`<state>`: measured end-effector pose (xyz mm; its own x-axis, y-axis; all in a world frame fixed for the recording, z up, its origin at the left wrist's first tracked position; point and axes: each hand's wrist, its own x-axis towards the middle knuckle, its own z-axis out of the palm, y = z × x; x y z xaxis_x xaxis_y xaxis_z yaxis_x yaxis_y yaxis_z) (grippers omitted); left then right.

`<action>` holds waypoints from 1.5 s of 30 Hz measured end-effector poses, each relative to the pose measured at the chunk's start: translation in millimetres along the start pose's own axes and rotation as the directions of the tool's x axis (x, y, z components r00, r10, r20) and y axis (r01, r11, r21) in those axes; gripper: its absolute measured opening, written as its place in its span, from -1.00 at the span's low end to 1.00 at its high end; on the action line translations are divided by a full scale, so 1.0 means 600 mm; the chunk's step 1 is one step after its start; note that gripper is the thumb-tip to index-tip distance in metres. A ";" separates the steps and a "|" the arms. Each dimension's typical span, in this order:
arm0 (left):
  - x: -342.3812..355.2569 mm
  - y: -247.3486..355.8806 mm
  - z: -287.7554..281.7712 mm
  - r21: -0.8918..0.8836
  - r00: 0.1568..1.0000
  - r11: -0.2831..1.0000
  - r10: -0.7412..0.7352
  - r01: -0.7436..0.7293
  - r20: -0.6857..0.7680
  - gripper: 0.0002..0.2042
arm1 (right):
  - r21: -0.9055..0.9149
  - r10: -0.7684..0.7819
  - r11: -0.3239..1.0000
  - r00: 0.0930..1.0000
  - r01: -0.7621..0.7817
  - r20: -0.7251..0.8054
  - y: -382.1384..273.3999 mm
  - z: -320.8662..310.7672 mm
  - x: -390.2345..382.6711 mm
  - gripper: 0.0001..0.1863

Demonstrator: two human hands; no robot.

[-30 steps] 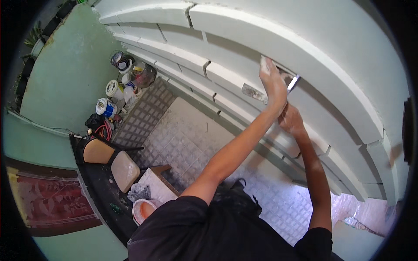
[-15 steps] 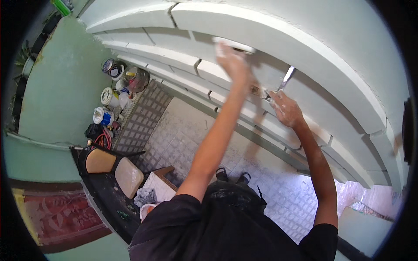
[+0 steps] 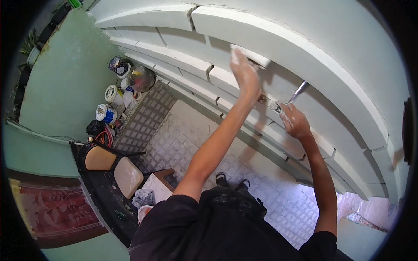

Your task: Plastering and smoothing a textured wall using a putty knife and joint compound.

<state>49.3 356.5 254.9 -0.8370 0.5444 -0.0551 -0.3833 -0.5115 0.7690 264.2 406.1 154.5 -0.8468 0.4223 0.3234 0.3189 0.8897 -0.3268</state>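
My left hand [image 3: 244,74] is raised to the white wall of stepped blocks [image 3: 278,37]. Its whitened fingers grip a flat white bar [image 3: 251,55] close to the recessed face under an upper block; part of the bar is hidden by the hand. To the right and lower, my right hand [image 3: 295,121] is closed around a scraper with a shiny metal blade [image 3: 298,92], which points up toward that recess. White residue coats the fingers. Beside them is a brown, stained piece [image 3: 264,100]; whether it belongs to the scraper I cannot tell.
Paint buckets [image 3: 105,114] and jars stand at the left against a green wall [image 3: 65,82]. A padded chair [image 3: 128,176] is at lower left, near a white-topped box [image 3: 157,186]. Dusty tiled floor [image 3: 191,143] lies below. Dark grooves separate the wall's protruding blocks.
The view has shifted slightly, so wall and hands appear farther right and lower. The white bar in my left hand is tilted more. Both hands keep their holds.
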 end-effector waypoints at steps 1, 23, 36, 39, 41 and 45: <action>0.016 -0.005 -0.005 -0.091 0.998 0.995 0.039 -0.034 0.053 -0.68 | 0.001 -0.006 1.000 1.000 0.006 0.005 0.001 -0.001 0.002 -0.55; 0.165 0.020 -0.065 0.029 0.951 0.952 0.305 -0.303 -0.051 -0.63 | 0.000 -0.045 0.999 0.998 0.045 -0.047 -0.009 -0.002 0.011 -0.53; 0.050 0.014 -0.004 0.063 0.963 0.974 0.224 -0.216 -0.150 -0.55 | 0.022 0.008 1.000 0.999 -0.007 -0.046 0.003 0.000 -0.004 -0.54; 0.012 -0.075 -0.007 0.201 0.982 0.962 0.188 -0.186 0.009 -0.69 | 0.006 -0.031 0.999 0.998 0.031 -0.058 0.008 0.009 0.000 -0.54; -0.025 -0.051 0.024 0.051 0.991 0.995 0.084 -0.090 0.104 -0.71 | 0.016 -0.001 1.000 0.999 0.001 -0.049 0.015 0.007 -0.011 -0.54; 0.046 -0.011 -0.032 -0.230 0.981 0.965 -0.083 0.123 0.174 -0.59 | 0.014 -0.013 1.000 0.998 0.014 -0.063 -0.006 0.008 0.003 -0.52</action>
<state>21.0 361.9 236.1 -0.7213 0.6926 -0.0071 -0.5627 -0.5800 0.5890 259.7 402.5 152.0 -0.8223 0.4206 0.3833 0.3010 0.8931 -0.3344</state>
